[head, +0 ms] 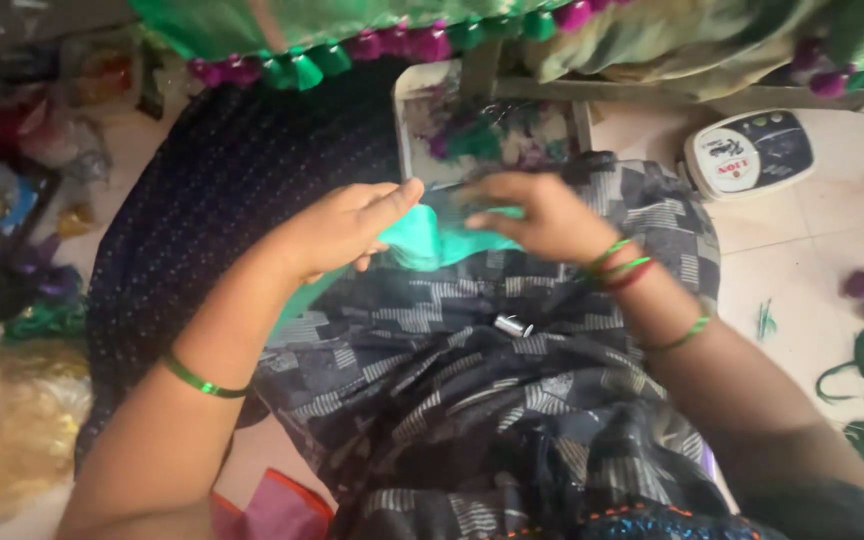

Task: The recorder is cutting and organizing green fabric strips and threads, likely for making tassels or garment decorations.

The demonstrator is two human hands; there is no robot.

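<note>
Hands meet over lap: left hand (352,228) and right hand (537,215) both pinch green cloth (427,240), stretched crosswise between them; silver bobbin (513,325) lies just below.

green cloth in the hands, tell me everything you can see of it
The green cloth is a plain, smooth, slightly shiny teal-green fabric, bunched and folded rather than flat. The left hand and right hand pinch it from either side, above the grey patterned garment over the lap. Part of it trails down past the left wrist. Its full size is hidden.
</note>
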